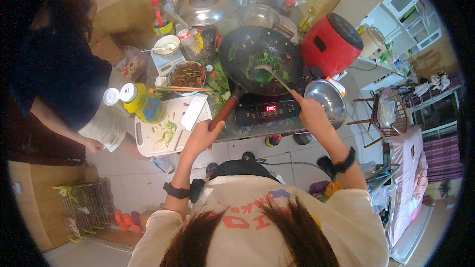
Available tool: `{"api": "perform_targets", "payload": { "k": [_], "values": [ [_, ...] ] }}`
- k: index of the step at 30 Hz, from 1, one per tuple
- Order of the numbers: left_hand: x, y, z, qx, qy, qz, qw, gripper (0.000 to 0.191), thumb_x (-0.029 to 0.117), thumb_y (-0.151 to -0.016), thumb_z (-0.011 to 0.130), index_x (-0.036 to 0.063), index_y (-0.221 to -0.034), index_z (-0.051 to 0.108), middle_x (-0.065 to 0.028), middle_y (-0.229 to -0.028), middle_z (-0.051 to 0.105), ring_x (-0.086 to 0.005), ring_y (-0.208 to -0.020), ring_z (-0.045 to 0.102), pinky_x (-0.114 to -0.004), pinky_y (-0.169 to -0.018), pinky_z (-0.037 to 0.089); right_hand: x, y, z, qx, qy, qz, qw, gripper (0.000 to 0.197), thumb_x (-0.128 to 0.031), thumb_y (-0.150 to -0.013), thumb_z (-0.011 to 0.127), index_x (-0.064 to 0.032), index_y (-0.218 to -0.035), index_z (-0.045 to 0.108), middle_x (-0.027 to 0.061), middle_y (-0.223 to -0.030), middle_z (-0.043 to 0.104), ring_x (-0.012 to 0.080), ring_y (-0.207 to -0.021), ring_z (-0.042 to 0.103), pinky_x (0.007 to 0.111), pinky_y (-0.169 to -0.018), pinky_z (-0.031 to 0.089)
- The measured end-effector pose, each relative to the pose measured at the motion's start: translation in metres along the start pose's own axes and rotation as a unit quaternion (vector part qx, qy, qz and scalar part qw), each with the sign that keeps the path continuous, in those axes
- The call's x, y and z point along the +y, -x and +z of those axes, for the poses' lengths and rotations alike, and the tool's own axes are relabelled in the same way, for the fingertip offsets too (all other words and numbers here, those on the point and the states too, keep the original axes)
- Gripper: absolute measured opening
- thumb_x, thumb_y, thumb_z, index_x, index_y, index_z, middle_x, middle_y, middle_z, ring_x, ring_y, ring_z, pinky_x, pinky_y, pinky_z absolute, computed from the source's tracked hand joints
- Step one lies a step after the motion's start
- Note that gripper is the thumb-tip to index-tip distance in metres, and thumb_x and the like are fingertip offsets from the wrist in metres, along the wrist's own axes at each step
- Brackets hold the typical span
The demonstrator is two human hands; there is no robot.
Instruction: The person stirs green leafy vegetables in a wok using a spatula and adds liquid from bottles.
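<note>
My left hand (200, 138) is closed around the wooden handle (225, 112) of a dark wok (237, 67). The wok sits on a black induction cooktop (246, 115) with a lit red display. A wooden-handled spatula (281, 81) is in my right hand (310, 109), its head resting among green leafy vegetables (268, 61) inside the wok. Left of the wok, a white cutting board (146, 144) carries a cleaver (195, 112) and chopped green-and-white pieces (169, 133). Behind the board stands a bowl of browned food (188, 75), with chopsticks (182, 89) across its near edge.
A steel bowl (326, 100) and a red rice cooker (330, 46) stand right of the wok. A yellow squeeze bottle (148, 105) with its cap flipped up is at the board's left. Behind are a lidded pan (206, 7) and bottles. Another person (70, 70) stands at the left.
</note>
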State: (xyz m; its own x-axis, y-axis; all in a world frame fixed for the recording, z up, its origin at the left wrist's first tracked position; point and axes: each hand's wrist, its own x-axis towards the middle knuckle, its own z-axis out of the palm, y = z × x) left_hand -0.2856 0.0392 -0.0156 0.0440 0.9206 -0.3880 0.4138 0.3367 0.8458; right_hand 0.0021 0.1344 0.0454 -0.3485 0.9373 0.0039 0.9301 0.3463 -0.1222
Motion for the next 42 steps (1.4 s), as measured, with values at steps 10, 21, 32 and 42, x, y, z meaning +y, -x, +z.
{"api": "perform_targets", "payload": {
  "k": [10, 21, 32, 42],
  "values": [
    [-0.008, -0.004, 0.004, 0.007, 0.003, 0.006, 1.000, 0.052, 0.045, -0.085, 0.052, -0.0049, -0.071, 0.055, -0.0055, -0.049, 0.050, -0.0150, -0.040, 0.052, -0.028, -0.039, 0.042, 0.008, 0.068, -0.046, -0.017, -0.078, 0.033, 0.996, 0.052, 0.007, -0.072, 0.044, -0.0101, -0.120, 0.051, 0.0274, -0.078, 0.055, 0.0428, -0.078, 0.055, 0.047, -0.069, 0.042],
    [-0.002, -0.001, 0.003, 0.019, -0.011, 0.013, 1.000, 0.052, 0.044, -0.086, 0.052, -0.0058, -0.072, 0.056, -0.0061, -0.049, 0.050, -0.0155, -0.040, 0.052, -0.029, -0.040, 0.042, 0.046, -0.070, 0.010, 0.143, -0.075, 0.030, 0.986, 0.043, 0.001, -0.072, 0.049, -0.0071, -0.114, 0.054, 0.0246, -0.083, 0.060, 0.0403, -0.083, 0.058, 0.048, -0.075, 0.046],
    [0.016, 0.001, 0.001, 0.030, -0.029, 0.014, 0.999, 0.048, 0.041, -0.085, 0.053, -0.0062, -0.078, 0.058, -0.0068, -0.049, 0.051, -0.0170, -0.041, 0.054, -0.029, -0.041, 0.043, 0.058, -0.119, 0.029, 0.145, -0.222, 0.097, 0.959, 0.034, -0.006, -0.073, 0.046, 0.0033, -0.102, 0.060, 0.0287, -0.096, 0.058, 0.0393, -0.095, 0.056, 0.043, -0.085, 0.043],
    [0.011, 0.000, -0.008, 0.036, -0.015, 0.012, 0.999, 0.046, 0.042, -0.086, 0.053, -0.0038, -0.079, 0.057, -0.0025, -0.049, 0.047, -0.0109, -0.039, 0.046, -0.027, -0.037, 0.035, 0.029, -0.030, -0.016, -0.024, -0.049, -0.101, 0.993, 0.051, 0.004, -0.069, 0.047, -0.0072, -0.119, 0.052, 0.0240, -0.087, 0.059, 0.0385, -0.085, 0.056, 0.045, -0.076, 0.044]
  ]
}}
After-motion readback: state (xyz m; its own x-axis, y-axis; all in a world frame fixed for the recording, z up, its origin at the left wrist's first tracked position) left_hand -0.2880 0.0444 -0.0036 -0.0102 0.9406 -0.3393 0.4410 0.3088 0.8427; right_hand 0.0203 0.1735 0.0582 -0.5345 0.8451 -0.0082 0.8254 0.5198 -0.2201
